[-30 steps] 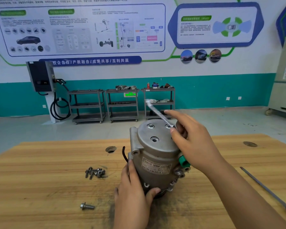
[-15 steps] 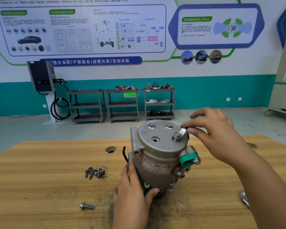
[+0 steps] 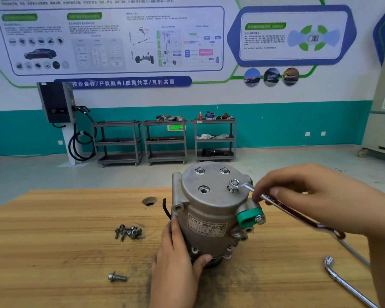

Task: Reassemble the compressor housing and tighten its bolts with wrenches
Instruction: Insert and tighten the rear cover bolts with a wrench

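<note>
The wrench [image 3: 282, 206] shank is motion-blurred and part hidden under the right hand [image 3: 316, 196]. The compressor [image 3: 211, 210] base is concealed behind the left hand [image 3: 176, 258]. Label print is only partly legible. The socket bar [image 3: 342, 283] runs off the bottom edge.
</note>
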